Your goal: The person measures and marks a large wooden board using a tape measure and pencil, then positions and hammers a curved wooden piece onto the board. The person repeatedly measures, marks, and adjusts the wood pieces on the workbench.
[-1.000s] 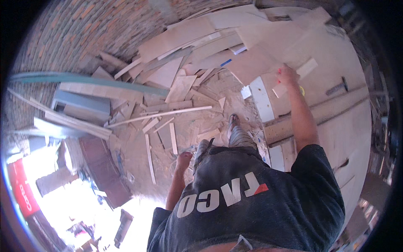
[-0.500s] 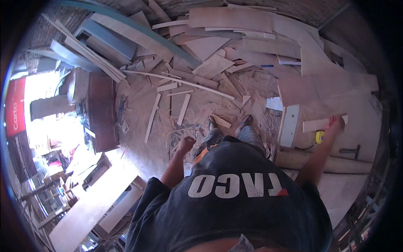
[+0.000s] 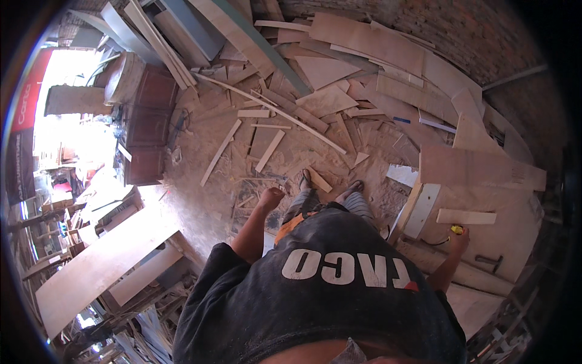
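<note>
On the workbench [image 3: 521,212] at my right, my right hand [image 3: 459,242] has its fingers closed on a yellow tape measure [image 3: 457,230]. Just beyond it lies a short pale wooden strip [image 3: 467,217], flat and untouched. A dark clamp-like metal tool [image 3: 488,262] rests on the bench to the right of my wrist. My left hand [image 3: 271,198] hangs in front of my body over the floor, fingers curled in, with nothing visible in it.
Wood offcuts [image 3: 270,151] litter the dusty floor ahead of my feet. Larger boards [image 3: 370,45] are heaped against the brick wall. Brown cabinets [image 3: 145,121] stand at left, and a long pale panel [image 3: 103,273] lies at lower left. A light board [image 3: 422,211] sits on the bench's near side.
My right hand has left the wooden strip, come back toward me and taken hold of the tape measure. The whole view has turned somewhat; my left hand stays curled.
</note>
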{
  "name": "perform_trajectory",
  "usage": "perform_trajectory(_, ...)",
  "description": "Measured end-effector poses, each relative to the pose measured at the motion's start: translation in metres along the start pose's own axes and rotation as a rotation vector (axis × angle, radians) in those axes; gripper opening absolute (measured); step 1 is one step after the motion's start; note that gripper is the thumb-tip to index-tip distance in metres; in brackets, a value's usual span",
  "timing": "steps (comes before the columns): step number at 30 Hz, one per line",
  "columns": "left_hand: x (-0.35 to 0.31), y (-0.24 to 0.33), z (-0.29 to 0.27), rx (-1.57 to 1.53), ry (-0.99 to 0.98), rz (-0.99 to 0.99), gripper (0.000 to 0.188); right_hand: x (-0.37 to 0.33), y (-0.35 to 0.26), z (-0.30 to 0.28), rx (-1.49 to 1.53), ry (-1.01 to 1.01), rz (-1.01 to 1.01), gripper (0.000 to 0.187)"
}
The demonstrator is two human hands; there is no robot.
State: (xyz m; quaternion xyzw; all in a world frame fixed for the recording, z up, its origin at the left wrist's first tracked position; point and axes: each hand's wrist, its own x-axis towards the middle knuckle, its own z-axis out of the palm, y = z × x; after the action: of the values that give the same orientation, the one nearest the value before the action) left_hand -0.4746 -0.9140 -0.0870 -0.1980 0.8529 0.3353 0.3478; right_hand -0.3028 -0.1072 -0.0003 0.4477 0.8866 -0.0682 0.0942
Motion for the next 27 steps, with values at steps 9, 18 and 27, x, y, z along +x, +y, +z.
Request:
perform_trajectory(9, -0.015, -0.073, 0.013, -0.045, -0.057, -0.089, 0.034, 0.018, 0.035, -0.003, 0.117, -0.060, -0.022, 0.068)
perform_trajectory(18, 0.040, -0.011, -0.042, 0.077, -0.110, 0.183, 0.038, -0.104, -0.037, -0.054, 1.161, -0.029, 0.261, 0.052)
perform_trajectory(27, 0.189, -0.034, -0.127, 0.677, -0.303, 0.724, 0.033, -0.341, -0.133, 0.005, 1.831, -0.361, 0.359, 0.048)
